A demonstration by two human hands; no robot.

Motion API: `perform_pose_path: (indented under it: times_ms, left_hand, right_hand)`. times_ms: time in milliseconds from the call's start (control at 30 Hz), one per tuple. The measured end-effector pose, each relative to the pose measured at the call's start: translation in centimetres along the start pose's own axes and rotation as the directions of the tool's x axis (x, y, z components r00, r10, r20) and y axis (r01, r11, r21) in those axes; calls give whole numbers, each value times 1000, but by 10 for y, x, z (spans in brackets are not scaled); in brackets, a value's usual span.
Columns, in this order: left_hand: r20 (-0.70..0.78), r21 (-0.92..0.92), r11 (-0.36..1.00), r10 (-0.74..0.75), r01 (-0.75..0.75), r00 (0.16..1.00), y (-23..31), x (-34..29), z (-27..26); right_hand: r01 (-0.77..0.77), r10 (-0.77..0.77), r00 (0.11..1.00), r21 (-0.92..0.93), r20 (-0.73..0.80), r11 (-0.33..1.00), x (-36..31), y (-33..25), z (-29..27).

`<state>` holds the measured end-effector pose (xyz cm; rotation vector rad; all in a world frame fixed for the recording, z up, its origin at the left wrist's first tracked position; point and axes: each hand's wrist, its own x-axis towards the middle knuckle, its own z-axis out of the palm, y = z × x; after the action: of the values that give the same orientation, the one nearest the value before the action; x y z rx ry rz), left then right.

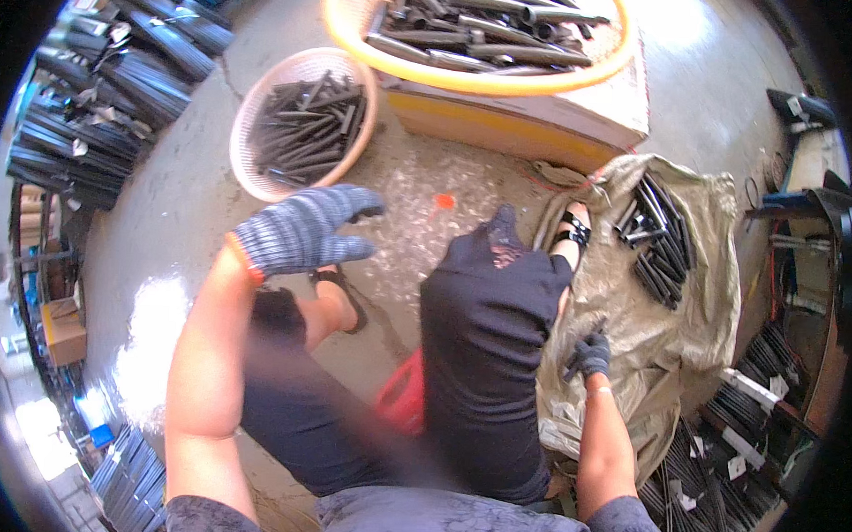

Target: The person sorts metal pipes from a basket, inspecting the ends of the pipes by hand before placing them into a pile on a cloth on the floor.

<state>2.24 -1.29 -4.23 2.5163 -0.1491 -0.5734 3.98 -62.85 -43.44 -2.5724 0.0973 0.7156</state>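
My left hand, in a grey knitted glove with an orange cuff, is raised over the floor near the small basket. Its thumb and fingers are spread, with nothing between them. Down by my right side, my right hand wears a dark grey glove and is over a tan woven sack. Its fingers look apart, and I see nothing in them. Farther up the sack lies a pile of short black tubes. More short black tubes fill a pale pink basket, just beyond my left hand.
A large orange-rimmed basket of longer black tubes stands on a cardboard box. Bundles of long black tubes are stacked on the left, with more rods at the lower right. Something red shows beneath me.
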Motion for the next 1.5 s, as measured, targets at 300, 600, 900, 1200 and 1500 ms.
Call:
perform_pose_path:
  times_ms: [300, 600, 900, 1200, 1500]
  left_hand:
    - [-55, -116, 990, 80, -86, 995, 8, -11, -5]
    - [-264, -795, 495, 240, -352, 934, 35, -15, -21]
    - [-401, -828, 410, 44, -382, 915, 22, -32, -28]
    - [-200, -876, 462, -79, -142, 977, 41, -12, -25]
    - [-392, -812, 511, -122, -281, 912, 47, -6, -30]
  right_hand:
    - [553, -268, 825, 615, -498, 562, 15, -171, -182]
    - [787, -879, 412, 579, -240, 211, -133, -551, -239]
    - [649, -950, 305, 715, 68, 259, -158, -624, -185]
    - [623, -977, 84, 775, -198, -104, -109, -614, -217]
    - [496, -878, 462, 857, -128, 137, -92, -599, -235]
